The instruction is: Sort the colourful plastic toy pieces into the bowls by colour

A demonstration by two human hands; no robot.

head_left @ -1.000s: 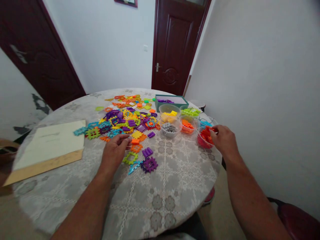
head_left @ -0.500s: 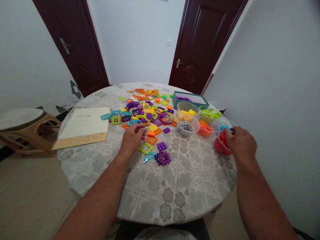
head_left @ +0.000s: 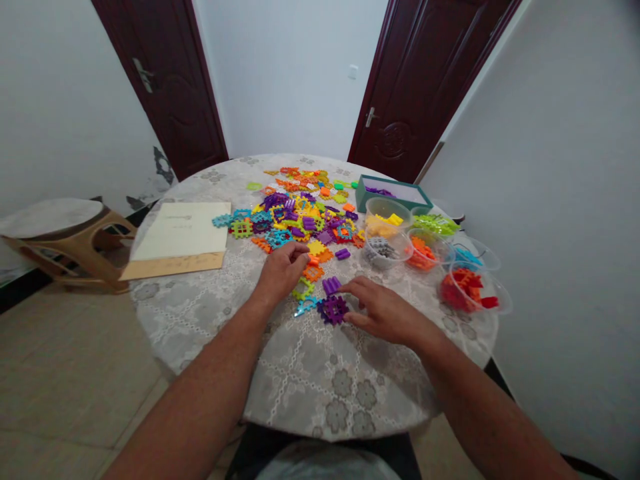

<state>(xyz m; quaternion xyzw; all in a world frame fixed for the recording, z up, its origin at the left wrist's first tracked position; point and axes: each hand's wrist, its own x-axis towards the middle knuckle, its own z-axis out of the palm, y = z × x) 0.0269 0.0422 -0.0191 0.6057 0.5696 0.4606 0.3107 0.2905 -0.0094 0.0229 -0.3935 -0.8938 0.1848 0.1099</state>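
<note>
My left hand (head_left: 284, 268) rests at the near edge of a heap of plastic building pieces (head_left: 300, 217), fingers curled and pinched together. What it may hold is hidden; an orange block (head_left: 314, 261) lies right at its fingertips. My right hand (head_left: 383, 308) reaches in from the right, thumb and forefinger apart, beside a dark purple notched square (head_left: 334, 309) and a ribbed purple block (head_left: 331, 286). I see nothing held in it. Around these lie a light blue piece (head_left: 307, 305), a lime green frame (head_left: 303, 289) and an orange notched piece (head_left: 313, 273).
Clear tubs hold sorted pieces: red (head_left: 467, 283), orange (head_left: 423, 253), grey (head_left: 383, 249) and more. Behind them stands a green box (head_left: 370, 200) with purple pieces. A paper sheet on a board (head_left: 185, 230) lies left. A stool (head_left: 75, 233) stands beyond the table's left edge.
My right hand has left the red tub and moved left to the purple pieces. My left hand stays beside the orange block. The whole view has shifted slightly.
</note>
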